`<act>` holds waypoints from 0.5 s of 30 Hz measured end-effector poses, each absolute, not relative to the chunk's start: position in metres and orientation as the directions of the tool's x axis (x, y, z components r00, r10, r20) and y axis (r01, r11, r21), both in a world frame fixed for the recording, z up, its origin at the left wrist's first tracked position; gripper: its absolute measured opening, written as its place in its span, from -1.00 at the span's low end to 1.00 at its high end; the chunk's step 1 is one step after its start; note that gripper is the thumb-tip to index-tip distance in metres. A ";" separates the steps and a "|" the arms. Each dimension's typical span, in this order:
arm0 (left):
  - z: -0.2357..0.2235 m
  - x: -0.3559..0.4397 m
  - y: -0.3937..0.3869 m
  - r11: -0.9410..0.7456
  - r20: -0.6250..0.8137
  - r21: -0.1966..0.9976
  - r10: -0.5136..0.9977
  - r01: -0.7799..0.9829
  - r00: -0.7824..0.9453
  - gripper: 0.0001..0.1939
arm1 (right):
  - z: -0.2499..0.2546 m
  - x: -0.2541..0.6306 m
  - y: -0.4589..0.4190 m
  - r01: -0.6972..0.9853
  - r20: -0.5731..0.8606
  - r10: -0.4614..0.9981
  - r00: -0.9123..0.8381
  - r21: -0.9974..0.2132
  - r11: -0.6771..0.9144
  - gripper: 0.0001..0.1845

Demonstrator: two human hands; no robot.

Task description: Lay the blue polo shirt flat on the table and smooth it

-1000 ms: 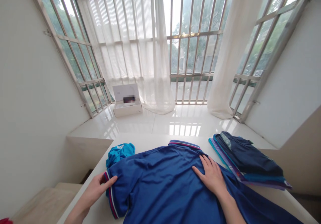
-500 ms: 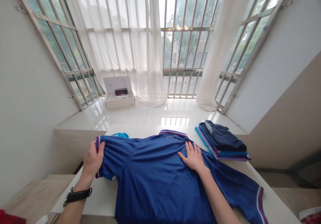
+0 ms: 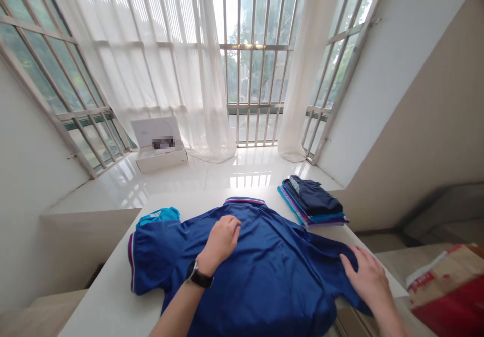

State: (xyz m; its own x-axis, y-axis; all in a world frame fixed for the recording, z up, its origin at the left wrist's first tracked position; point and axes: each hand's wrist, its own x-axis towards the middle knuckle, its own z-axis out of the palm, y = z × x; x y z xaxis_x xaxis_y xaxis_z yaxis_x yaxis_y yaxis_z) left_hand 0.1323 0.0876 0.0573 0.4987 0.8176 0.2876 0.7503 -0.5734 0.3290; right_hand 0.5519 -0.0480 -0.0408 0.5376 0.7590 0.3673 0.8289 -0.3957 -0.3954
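Left hand [image 3: 221,241], black wristwatch [image 3: 198,274] on wrist: grip narrow, curled down on the mid-back of the blue short-sleeved polo shirt [image 3: 264,281], which lies flat on the white table [image 3: 102,296]. Right hand [image 3: 366,276]: grip wide, fingers spread over the shirt's sleeve [image 3: 333,256] near the table edge.

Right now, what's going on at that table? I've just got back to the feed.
A person is handling a blue short-sleeved polo shirt spread out on a white table. Their left hand rests on the middle of the shirt, and their right hand is on the sleeve at the right of the view. A crumpled teal garment lies partly under the shirt's far corner, and a folded stack of navy and teal clothes sits beyond it.
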 end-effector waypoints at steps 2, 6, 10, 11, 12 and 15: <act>0.048 0.171 0.108 -0.598 0.212 0.313 0.801 0.738 0.560 -0.73 | -0.049 0.571 -0.057 0.805 0.261 0.778 0.572 -0.363 -0.470 -0.19; 0.018 0.205 0.133 -0.562 0.166 0.303 0.827 0.770 0.538 -0.51 | -0.046 0.572 -0.056 0.764 0.146 0.785 0.603 -0.388 -0.515 -0.11; -0.007 0.195 0.127 -0.523 0.147 0.281 0.852 0.805 0.502 -0.35 | -0.036 0.571 -0.055 0.754 0.153 0.807 0.570 -0.488 -0.440 -0.30; -0.010 0.189 0.123 -0.520 0.143 0.271 0.854 0.810 0.500 -0.33 | -0.034 0.572 -0.057 0.750 0.188 0.804 0.565 -0.524 -0.404 -0.36; -0.013 0.183 0.120 -0.517 0.133 0.261 0.856 0.815 0.500 -0.30 | -0.032 0.574 -0.060 0.730 0.207 0.797 0.567 -0.574 -0.370 -0.40; -0.015 0.169 0.115 -0.512 0.077 0.248 0.857 0.822 0.510 -0.24 | -0.025 0.577 -0.071 0.538 0.131 0.774 0.620 -0.789 -0.297 -0.47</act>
State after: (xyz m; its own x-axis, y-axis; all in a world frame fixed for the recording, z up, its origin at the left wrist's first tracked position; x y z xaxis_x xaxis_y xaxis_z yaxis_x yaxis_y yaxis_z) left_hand 0.1688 0.1146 -0.0152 0.5102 0.8566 0.0773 0.8224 -0.5122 0.2477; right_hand 0.5773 -0.0709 -0.0248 0.6199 0.7736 0.1310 0.5379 -0.2974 -0.7888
